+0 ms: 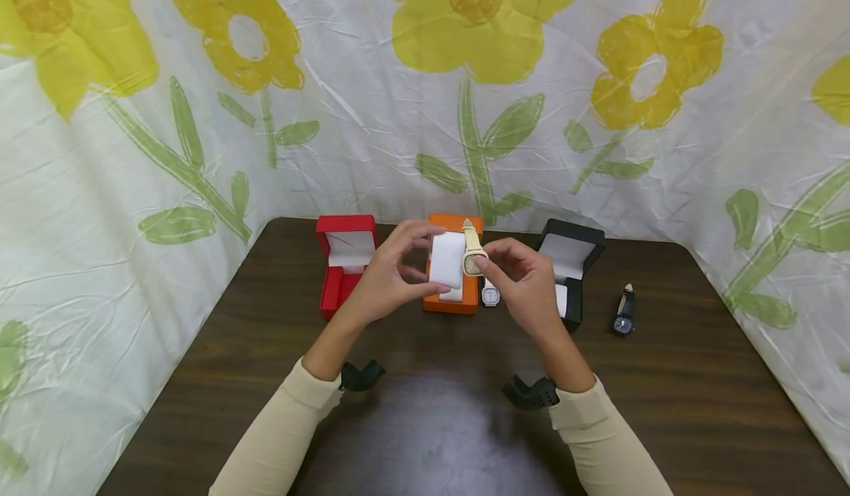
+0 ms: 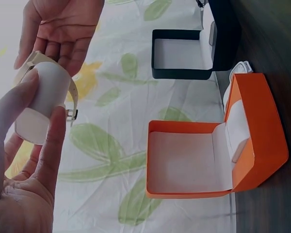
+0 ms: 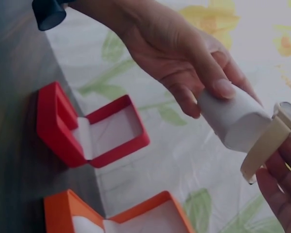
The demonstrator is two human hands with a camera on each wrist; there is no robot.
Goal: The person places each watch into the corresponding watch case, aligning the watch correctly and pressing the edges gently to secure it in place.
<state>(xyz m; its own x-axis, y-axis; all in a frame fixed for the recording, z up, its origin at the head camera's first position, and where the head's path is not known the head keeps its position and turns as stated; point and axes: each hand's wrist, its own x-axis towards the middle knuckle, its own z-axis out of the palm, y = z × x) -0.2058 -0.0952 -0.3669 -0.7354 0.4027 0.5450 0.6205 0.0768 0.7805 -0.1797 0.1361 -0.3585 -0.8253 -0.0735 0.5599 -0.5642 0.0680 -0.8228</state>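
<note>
My left hand (image 1: 388, 267) pinches a white watch cushion (image 1: 446, 258) between thumb and fingers, above the table. My right hand (image 1: 527, 282) holds a watch with a cream strap (image 1: 472, 240), its thumb on the squarish dial. In the right wrist view the cream strap (image 3: 267, 145) bends in a loop at the end of the cushion (image 3: 233, 116). The left wrist view has the strap's buckle end hanging beside the cushion (image 2: 51, 87). Behind the hands stands an open orange box (image 1: 451, 306) with a white cushion inside.
An open red box (image 1: 347, 222) stands at the left, its red interior showing. At the right is an open black box (image 1: 593, 235) with a white pad. A white watch (image 1: 491, 294) lies beside the orange box, a dark-strapped watch (image 1: 624, 315) farther right. A flowered curtain (image 1: 358, 149) hangs behind.
</note>
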